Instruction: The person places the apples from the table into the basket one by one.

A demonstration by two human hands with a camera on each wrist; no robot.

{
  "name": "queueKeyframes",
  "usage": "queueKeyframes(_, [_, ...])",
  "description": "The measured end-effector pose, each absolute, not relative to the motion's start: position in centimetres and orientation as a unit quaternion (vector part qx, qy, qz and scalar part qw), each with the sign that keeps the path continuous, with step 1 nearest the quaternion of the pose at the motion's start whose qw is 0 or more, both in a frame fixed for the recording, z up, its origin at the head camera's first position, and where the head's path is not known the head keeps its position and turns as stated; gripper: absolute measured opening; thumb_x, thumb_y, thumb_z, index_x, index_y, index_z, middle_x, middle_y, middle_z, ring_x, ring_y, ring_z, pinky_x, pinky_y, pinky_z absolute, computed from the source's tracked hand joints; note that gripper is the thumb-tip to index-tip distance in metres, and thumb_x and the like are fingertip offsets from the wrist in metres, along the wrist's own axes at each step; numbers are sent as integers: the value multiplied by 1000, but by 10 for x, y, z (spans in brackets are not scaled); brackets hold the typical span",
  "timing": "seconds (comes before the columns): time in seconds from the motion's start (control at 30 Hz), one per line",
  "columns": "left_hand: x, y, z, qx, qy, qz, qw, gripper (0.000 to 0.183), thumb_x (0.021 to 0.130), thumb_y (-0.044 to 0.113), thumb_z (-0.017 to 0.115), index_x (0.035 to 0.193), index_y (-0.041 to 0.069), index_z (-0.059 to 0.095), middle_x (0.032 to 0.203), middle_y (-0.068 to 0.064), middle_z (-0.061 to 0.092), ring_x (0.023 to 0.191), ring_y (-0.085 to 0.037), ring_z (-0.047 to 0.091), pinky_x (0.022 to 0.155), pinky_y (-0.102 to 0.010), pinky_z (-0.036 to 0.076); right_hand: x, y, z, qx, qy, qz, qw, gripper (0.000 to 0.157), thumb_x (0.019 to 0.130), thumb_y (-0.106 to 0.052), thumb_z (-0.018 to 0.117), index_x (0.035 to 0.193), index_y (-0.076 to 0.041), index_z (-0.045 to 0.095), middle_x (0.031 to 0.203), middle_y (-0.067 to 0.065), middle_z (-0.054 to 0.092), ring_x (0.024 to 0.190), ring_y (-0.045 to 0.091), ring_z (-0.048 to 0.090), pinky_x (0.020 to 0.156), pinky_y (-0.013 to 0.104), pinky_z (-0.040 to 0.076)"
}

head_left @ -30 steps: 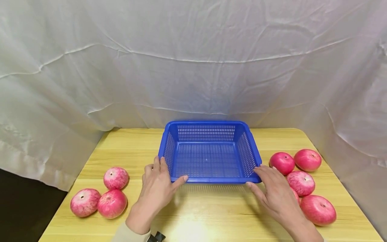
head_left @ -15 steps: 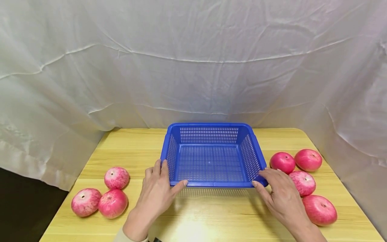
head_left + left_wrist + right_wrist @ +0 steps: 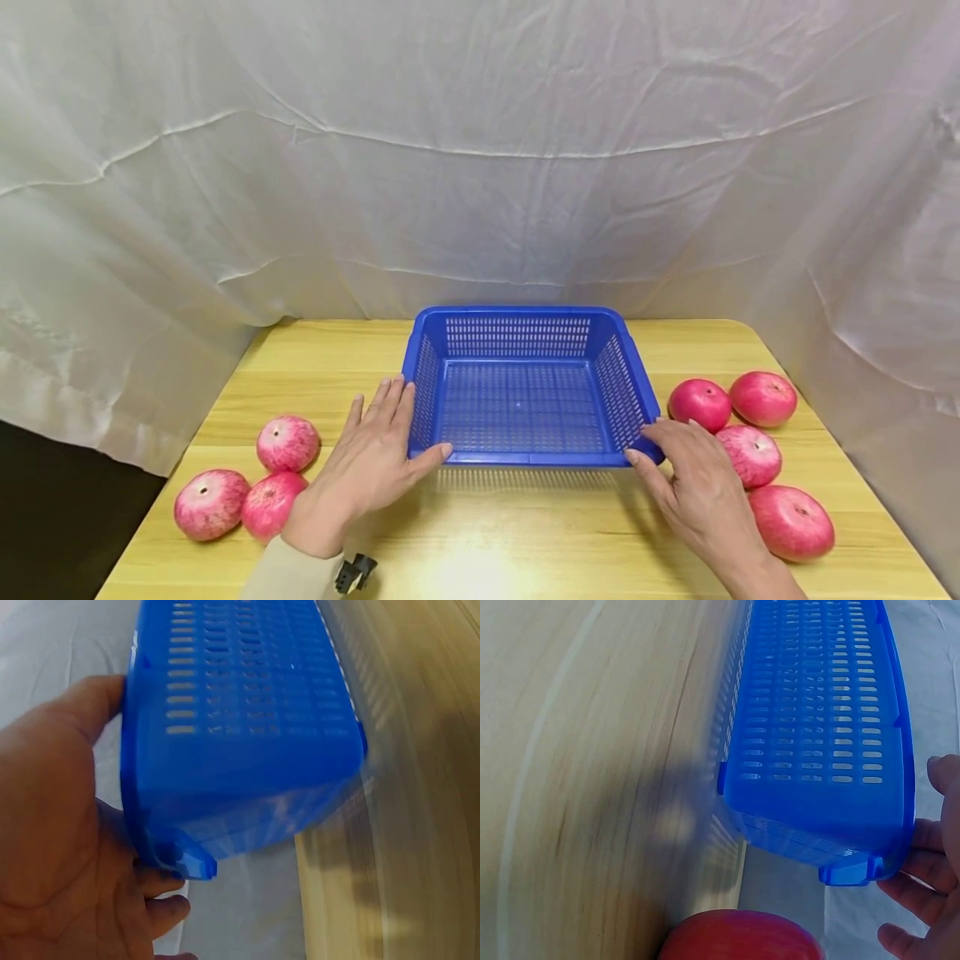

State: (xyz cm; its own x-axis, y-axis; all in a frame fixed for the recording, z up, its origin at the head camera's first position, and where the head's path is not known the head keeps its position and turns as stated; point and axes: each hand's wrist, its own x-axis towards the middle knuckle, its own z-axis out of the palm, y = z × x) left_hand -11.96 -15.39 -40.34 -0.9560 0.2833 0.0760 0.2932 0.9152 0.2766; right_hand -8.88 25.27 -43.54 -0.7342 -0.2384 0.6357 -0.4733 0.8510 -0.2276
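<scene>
Blue basket (image 3: 540,459) sits mid-tabletop (image 3: 540,533), toward the far edge, long side facing the person. Left hand (image 3: 367,458): fingers extended, tips at the left rim, thumb at the near rim. Right hand (image 3: 697,479): fingers loosely extended at the near right corner, thumb by the near rim. No firm pinch visible; I read both hands as relaxed and in light contact, not gripping.

Risks, my read:
- Uneven push: one side gets more force, basket yaws.
- Lift with this contact: rim could slip, basket tips.
- Drift right: right hand or basket corner could bump the right-hand apples (image 3: 750,456), four showing just beside that hand; round, so one could roll to the side edge.
- Left wrist overlaps one of the three left-hand apples (image 3: 212,504) in the head view. Can't tell if it touches; a careless pull-back could knock that one.
- Push away: far rim is already near the far edge, fabric right behind.

Surface: pale yellow wood-grain, glossy, bright glare near the person, soft shadows under the hands. Probably low friction.

Room: creased pale grey curtain (image 3: 480,208) behind and along both sides; dark patch (image 3: 60,533) off the left edge. Black clip (image 3: 356,573) at the left cuff.
</scene>
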Motion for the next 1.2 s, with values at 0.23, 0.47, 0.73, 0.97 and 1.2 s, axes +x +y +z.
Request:
queueKeyframes(0.23, [-123,-155,-409,-151,-978,-138,34,108,96,80,49,165,-2,28,173,-21,20,162,-39,18,131,-64,11,-91,253,-437,199,-905,196,320,67,109,-59,42,114,1,71,114,21,74,111,43,68,128,15,14])
queueKeyframes(0.47, [-124,-153,-412,-146,-979,-139,40,107,97,80,46,165,-1,28,174,-21,22,163,-37,17,131,-63,11,-91,254,-439,180,-911,201,311,43,105,-42,64,115,-1,72,115,19,75,114,41,68,129,17,15])
queueKeyframes(0.73, [-122,-155,-416,-139,-979,-147,35,116,92,88,45,167,1,25,175,-18,18,164,-36,13,129,-68,9,-91,255,-441,165,-915,206,307,31,97,-27,76,115,-2,72,114,20,75,113,41,68,128,16,14])
queueKeyframes(0.97, [-123,-159,-419,-151,-976,-153,38,117,91,87,48,167,1,24,176,-17,16,164,-36,11,130,-67,8,-91,254,-441,165,-915,203,307,34,100,-33,73,114,-2,72,115,19,75,113,40,67,129,19,18])
queueKeyframes(1.2, [-124,-156,-419,-166,-974,-141,55,111,94,80,53,164,-3,28,174,-22,20,163,-39,15,131,-60,15,-93,252,-438,176,-913,193,313,42,104,-43,66,111,-2,71,110,16,74,109,36,65,97,49,46])
